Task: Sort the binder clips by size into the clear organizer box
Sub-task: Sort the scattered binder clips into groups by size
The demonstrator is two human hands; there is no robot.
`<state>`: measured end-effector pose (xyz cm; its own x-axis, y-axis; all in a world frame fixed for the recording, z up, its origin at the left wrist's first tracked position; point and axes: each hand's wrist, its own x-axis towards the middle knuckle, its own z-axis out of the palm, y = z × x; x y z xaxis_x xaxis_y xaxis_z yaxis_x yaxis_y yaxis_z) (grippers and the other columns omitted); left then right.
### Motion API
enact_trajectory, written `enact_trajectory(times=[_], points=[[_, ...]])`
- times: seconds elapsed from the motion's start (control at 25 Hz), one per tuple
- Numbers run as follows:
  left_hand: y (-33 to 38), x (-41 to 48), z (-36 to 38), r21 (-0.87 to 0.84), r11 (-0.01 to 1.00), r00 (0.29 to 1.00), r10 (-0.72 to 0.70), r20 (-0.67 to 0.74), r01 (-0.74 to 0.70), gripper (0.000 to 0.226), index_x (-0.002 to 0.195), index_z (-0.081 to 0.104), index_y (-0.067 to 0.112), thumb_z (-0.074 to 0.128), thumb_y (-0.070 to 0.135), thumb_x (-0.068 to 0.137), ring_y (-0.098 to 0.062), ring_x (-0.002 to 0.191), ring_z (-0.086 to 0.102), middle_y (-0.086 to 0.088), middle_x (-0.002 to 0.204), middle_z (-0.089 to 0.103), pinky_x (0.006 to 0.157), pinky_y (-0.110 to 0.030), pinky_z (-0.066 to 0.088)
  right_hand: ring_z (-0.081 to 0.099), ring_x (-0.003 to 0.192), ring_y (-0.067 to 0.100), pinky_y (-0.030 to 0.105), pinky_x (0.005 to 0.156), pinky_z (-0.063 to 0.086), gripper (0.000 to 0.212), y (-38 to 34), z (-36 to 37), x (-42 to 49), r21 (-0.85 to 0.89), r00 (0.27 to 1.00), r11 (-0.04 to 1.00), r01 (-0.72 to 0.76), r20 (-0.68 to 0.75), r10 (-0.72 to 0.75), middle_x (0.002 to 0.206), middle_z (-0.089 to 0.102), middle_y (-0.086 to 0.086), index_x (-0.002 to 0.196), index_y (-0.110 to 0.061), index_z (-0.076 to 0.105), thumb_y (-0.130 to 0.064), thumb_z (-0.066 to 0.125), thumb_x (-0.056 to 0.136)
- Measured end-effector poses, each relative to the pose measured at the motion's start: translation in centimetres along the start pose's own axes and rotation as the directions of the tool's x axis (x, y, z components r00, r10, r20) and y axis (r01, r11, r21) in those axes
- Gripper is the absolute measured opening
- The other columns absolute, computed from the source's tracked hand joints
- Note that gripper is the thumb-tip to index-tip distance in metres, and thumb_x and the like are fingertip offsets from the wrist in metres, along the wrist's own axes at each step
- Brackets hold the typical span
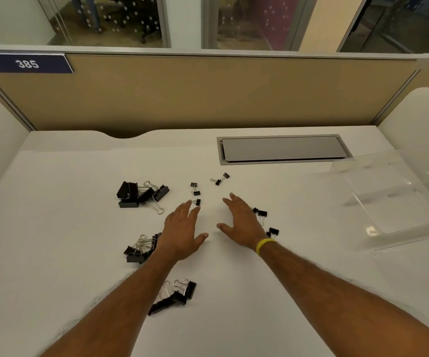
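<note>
Forearms: both mine, bare, reaching in from the near edge across the white tabletop.
Near pile: black binder clips with silver handles, just right of my left forearm, partly hidden by it.
Left hand: palm down, fingers straight and a little spread, holding nothing; whether they touch the tabletop I cannot tell.
Right hand: palm down, fingers straight, thumb out to the side, holding nothing; yellow wristband at the wrist.
Single small clip: just beside my left fingertips.
Mid-size pile: left of my left wrist, partly behind it.
Large-clip pile: further off to the left, well apart from both hands.
Loose small clips: two beyond my left hand, two more further back, others just right of my right hand.
Clear organizer box: on the tabletop at far right, well apart from all the clips; its compartments are too faint to make out.
Grey hatch: set into the tabletop towards the back.
Tan partition: behind the tabletop, with a blue tag reading 385.
</note>
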<state>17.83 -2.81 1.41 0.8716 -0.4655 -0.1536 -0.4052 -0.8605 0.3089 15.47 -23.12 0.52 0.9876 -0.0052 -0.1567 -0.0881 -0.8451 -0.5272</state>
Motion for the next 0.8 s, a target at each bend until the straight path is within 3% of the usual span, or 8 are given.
enact_trajectory(times=[0.24, 0.52, 0.68, 0.8], points=[[-0.2, 4.8, 0.4, 0.003, 1.000, 0.998, -0.020, 0.062, 0.020, 0.085, 0.155, 0.007, 0.012, 0.044, 0.057, 0.093, -0.021, 0.150, -0.002, -0.006, 0.163, -0.005, 0.121, -0.042, 0.007, 0.010, 0.150, 0.024, 0.040, 0.121, 0.015, 0.080, 0.1, -0.9, 6.4, -0.122, 0.999, 0.992, -0.004, 0.049, 0.010, 0.162, 0.013, 0.006, 0.152, -0.012, 0.021, -0.046, 0.060, 0.090], [-0.4, 6.1, 2.2, -0.011, 0.999, 0.999, 0.033, 0.034, -0.033, 0.079, 0.155, 0.012, 0.019, 0.039, 0.061, 0.093, -0.018, 0.150, -0.006, -0.001, 0.164, 0.001, 0.121, -0.045, 0.000, -0.003, 0.150, 0.027, 0.048, 0.119, 0.008, 0.070, 1.9, 0.2, 8.8, -0.201, 0.999, 0.980, 0.003, 0.054, 0.008, 0.164, -0.002, 0.005, 0.153, -0.027, 0.021, -0.054, 0.046, 0.094], [-0.6, 5.5, 2.5, -0.044, 0.989, 0.989, 0.143, -0.030, -0.144, 0.072, 0.150, 0.029, 0.020, 0.034, 0.062, 0.091, -0.017, 0.150, 0.007, 0.001, 0.161, 0.018, 0.121, -0.046, 0.007, 0.012, 0.149, 0.027, 0.044, 0.120, 0.012, 0.052, 2.3, 0.2, 8.8, -0.085, 0.994, 0.993, 0.085, -0.059, -0.090, 0.160, 0.020, 0.007, 0.142, -0.025, 0.046, -0.045, 0.053, 0.094], [-1.3, 5.9, 1.9, -0.134, 0.989, 0.989, 0.044, -0.140, -0.063, 0.065, 0.145, 0.038, 0.019, 0.046, 0.054, 0.090, -0.022, 0.145, 0.024, -0.002, 0.156, 0.030, 0.116, -0.045, 0.022, 0.023, 0.145, 0.022, 0.036, 0.120, 0.017, 0.054, 2.2, -0.5, 9.4, 0.052, 0.991, 0.997, 0.062, -0.125, -0.055, 0.156, 0.031, 0.007, 0.140, -0.017, 0.047, -0.035, 0.061, 0.091]])
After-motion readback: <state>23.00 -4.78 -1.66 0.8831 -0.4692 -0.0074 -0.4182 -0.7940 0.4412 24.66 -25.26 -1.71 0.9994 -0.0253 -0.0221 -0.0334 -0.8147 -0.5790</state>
